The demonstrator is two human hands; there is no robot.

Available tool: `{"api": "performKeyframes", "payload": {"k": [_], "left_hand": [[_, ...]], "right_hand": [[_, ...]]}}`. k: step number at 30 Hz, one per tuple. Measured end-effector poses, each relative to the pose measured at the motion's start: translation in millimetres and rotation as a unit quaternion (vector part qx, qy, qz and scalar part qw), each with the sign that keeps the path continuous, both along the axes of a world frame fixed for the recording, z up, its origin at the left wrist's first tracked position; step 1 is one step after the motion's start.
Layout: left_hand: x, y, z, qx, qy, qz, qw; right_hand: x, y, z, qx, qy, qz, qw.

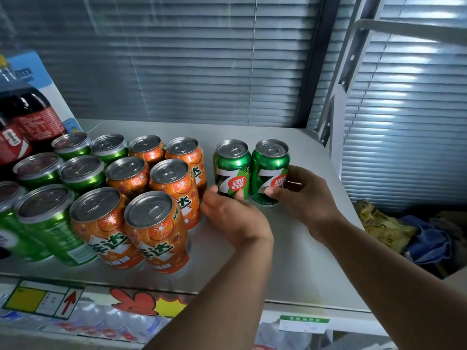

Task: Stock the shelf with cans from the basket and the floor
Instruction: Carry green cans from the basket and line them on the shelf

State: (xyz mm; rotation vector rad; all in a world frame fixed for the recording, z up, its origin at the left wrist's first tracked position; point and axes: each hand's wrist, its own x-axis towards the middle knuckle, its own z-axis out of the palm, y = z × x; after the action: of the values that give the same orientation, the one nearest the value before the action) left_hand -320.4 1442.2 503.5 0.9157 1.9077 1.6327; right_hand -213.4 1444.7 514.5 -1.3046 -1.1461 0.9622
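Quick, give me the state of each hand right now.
Left hand: closed around the left green can, standing on the shelf.
Right hand: closed around the right green can.

I have one view only, from a wide-angle camera worn on the person's head, looking forward and down onto a grey shelf [290, 248] from close above its front edge. It faces a window with closed blinds [202, 59] behind the shelf. Both forearms reach in from the bottom edge, so the camera sits just behind and above them. The lens bends straight lines near the borders (the shelf upright [338, 79] at right leans). No second view overlaps it.
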Motion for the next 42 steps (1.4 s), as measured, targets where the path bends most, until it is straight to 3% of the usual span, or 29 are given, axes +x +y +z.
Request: {"api": "performKeyframes", "payload": {"k": [26, 42], "left_hand": [[1, 0, -5, 0.037, -0.006, -0.001, 0.999], [-5, -3, -7, 0.05, 0.008, -0.02, 0.999]], "right_hand": [[-12, -2, 3, 0.0, -0.033, 0.024, 0.999], [-25, -2, -4, -0.012, -0.064, -0.056, 0.996]]}}
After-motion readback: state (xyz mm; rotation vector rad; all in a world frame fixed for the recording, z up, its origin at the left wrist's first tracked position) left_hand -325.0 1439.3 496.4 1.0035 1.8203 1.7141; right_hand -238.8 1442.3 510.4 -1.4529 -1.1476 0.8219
